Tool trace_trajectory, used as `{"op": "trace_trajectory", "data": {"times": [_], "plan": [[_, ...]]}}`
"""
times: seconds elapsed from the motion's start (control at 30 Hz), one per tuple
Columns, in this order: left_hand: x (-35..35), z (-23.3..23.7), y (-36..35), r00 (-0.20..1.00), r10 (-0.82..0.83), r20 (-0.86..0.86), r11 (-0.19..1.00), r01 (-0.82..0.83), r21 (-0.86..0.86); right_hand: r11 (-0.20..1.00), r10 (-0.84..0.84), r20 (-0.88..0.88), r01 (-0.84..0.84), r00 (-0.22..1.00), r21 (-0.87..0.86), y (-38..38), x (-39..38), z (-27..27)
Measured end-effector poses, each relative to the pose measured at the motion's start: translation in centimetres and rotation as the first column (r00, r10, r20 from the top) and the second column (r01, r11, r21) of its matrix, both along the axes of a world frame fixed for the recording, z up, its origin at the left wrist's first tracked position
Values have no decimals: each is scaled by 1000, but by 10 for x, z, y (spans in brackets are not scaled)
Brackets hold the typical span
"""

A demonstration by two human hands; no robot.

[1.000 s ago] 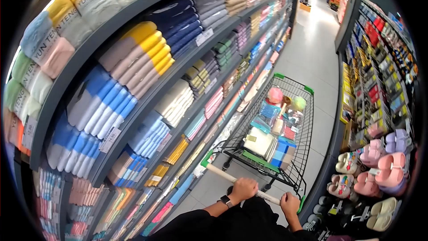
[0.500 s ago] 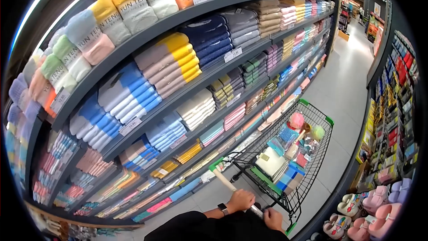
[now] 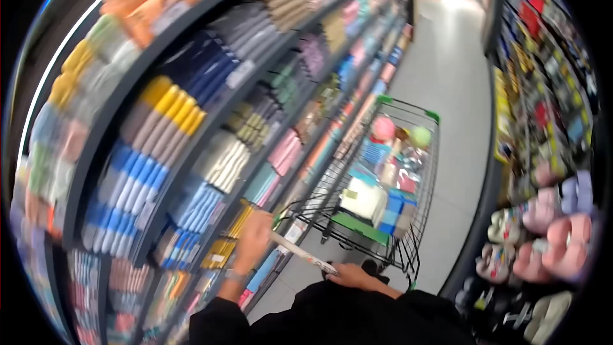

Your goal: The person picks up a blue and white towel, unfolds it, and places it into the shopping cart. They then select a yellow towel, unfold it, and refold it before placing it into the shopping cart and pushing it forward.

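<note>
Cart (image 3: 359, 227) could veer into the shelves (image 3: 191, 15) at its left: right hand (image 3: 353, 276) alone visibly curls round its handle (image 3: 300, 253); blurred left hand (image 3: 254, 236), cannot tell

Wears loose, plain black clothing (image 3: 377, 310) that spreads in broad, soft folds across the bottom of the view, matte and very dark, with the seams and any break between garments too dark to make out. Has long black sleeves, the left sleeve (image 3: 219, 319) wide and roomy with its edge back from the wrist, the right sleeve (image 3: 424, 310) merging into the dark cloth beside it. Shows a blurred band (image 3: 234, 276) around the left wrist, its details smeared, and dark shoes (image 3: 370, 265) with rounded toes below.
</note>
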State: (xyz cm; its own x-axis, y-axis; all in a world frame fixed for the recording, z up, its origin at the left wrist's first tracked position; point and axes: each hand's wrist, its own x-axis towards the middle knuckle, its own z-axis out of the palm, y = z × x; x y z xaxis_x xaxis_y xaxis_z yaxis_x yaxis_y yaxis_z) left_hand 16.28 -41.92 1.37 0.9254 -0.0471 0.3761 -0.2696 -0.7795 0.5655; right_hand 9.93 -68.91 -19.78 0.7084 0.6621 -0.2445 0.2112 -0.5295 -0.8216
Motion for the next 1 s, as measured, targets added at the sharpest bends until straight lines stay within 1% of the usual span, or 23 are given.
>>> {"op": "trace_trajectory", "data": {"times": [0.03,0.07,0.1,0.2,0.23,0.27,0.37,0.43,0.47,0.57,0.67,0.77,0.8,0.83,0.9,0.93,1.0], "plan": [[8,28,15,998,39,53,999,-39,6,1000,18,-36,-18,999,-15,0,4,9],[14,49,35,995,58,87,996,-64,60,999,8,-33,-9,999,-33,1,5,13],[17,72,47,979,54,196,988,-81,132,999,9,-22,-11,1000,-52,3,5,15],[27,134,75,942,64,330,969,-138,207,998,-10,-21,8,1000,-61,8,5,12],[32,146,87,927,75,368,955,-173,242,997,-6,-10,5,1000,-83,9,5,18],[36,159,94,924,99,369,947,-201,250,994,-3,1,3,1000,-105,9,6,25],[56,183,122,889,100,448,883,-286,372,988,-13,48,20,999,-151,15,6,34],[71,203,130,879,55,473,839,-297,455,985,-24,63,34,998,-169,17,0,36],[81,205,147,878,75,473,799,-337,498,984,-29,67,40,997,-173,19,-1,38],[106,218,153,843,68,534,727,-408,552,986,-37,85,51,996,-160,23,-3,33],[135,218,172,815,50,577,663,-458,591,986,-48,69,58,996,-153,22,-8,31],[153,221,178,822,159,547,582,-526,620,984,-44,33,50,998,-172,24,-9,35],[159,227,181,843,191,503,605,-505,616,984,-46,22,49,999,-170,23,-10,36],[166,230,186,822,163,546,613,-518,596,985,-47,10,48,999,-167,23,-10,36],[175,239,195,838,277,471,613,-531,585,983,-42,-15,39,999,-181,23,-10,38],[173,249,190,839,384,385,590,-544,596,982,-40,-25,34,999,-186,22,-10,39],[182,251,208,843,338,418,624,-533,571,984,-52,-57,42,997,-171,21,-9,41]]}}
